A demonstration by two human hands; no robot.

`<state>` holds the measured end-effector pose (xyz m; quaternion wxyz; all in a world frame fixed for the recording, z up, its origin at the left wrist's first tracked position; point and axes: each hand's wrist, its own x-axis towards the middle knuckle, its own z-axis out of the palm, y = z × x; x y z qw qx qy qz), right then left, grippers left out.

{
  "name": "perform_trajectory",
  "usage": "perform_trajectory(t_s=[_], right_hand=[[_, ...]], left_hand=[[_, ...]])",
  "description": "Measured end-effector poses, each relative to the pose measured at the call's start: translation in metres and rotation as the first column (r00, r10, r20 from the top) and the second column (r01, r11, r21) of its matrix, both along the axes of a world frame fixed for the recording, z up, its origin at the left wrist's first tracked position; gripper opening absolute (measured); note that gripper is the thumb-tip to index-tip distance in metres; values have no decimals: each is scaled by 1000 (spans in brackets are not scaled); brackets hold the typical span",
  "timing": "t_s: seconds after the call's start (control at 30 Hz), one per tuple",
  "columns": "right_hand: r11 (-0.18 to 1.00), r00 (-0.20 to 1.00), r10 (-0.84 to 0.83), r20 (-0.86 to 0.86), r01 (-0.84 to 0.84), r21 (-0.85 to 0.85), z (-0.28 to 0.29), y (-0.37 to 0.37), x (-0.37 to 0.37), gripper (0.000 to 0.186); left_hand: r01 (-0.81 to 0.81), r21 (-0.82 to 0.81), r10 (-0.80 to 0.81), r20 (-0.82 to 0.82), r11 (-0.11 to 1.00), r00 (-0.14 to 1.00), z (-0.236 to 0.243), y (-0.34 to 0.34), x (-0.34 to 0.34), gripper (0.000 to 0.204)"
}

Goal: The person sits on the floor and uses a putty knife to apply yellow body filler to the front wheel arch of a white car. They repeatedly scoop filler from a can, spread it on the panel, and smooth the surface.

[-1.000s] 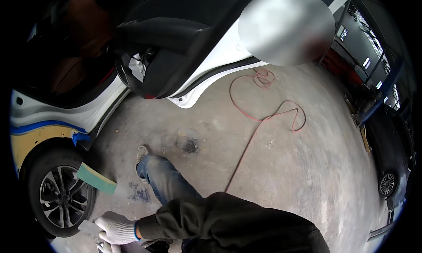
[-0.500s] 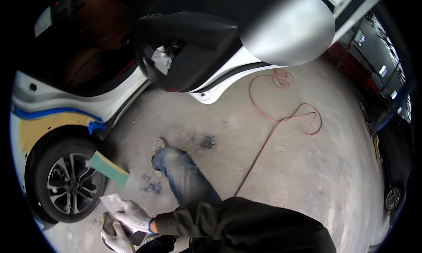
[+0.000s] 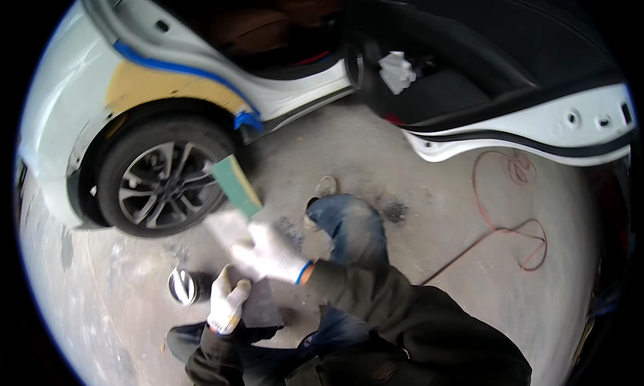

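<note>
Both my hands wear white gloves. My right hand [image 3: 268,255] grips a long green sanding block [image 3: 235,183] that points up toward the wheel, with a grey sheet of sandpaper [image 3: 227,228] lying against it. Just below, my left hand [image 3: 228,302] holds the lower part of that grey sheet. Both hands are in front of my bent knee in blue jeans [image 3: 349,225], near the rear wheel [image 3: 164,181] of a white car.
The wheel arch carries a yellow filler patch [image 3: 144,84] edged with blue tape [image 3: 248,121]. A small metal can [image 3: 181,286] stands on the concrete floor by my left hand. The open car door [image 3: 523,127] hangs at the right, above a red cable [image 3: 510,211].
The view has swung left and down toward the wheel. My hands have come up from the lower edge to the middle, and my left hand now holds the sheet below the right.
</note>
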<state>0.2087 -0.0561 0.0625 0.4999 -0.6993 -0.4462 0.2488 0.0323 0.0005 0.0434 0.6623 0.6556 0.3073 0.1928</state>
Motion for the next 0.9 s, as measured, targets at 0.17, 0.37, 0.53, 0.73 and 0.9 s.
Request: perform_trajectory(t_s=[0.17, 0.37, 0.53, 0.73, 0.9], right_hand=[[972, 966, 234, 113, -230, -45, -1, -5, -17, 38], [947, 943, 322, 80, -319, -44, 2, 11, 11, 40], [872, 887, 450, -105, -461, -163, 2, 10, 25, 39], [973, 914, 210, -348, -232, -22, -10, 16, 25, 31], [974, 865, 207, -457, -226, 15, 3, 24, 23, 23]], left_hand=[[108, -207, -110, 3, 972, 994, -14, 15, -14, 37], [286, -196, -300, -46, 938, 953, -7, 19, -24, 37], [85, -409, -110, -37, 909, 993, 8, 22, -23, 32], [179, -366, -111, 199, 913, 974, 15, 9, -38, 64], [69, -233, -58, 54, 970, 997, 5, -8, -38, 57]])
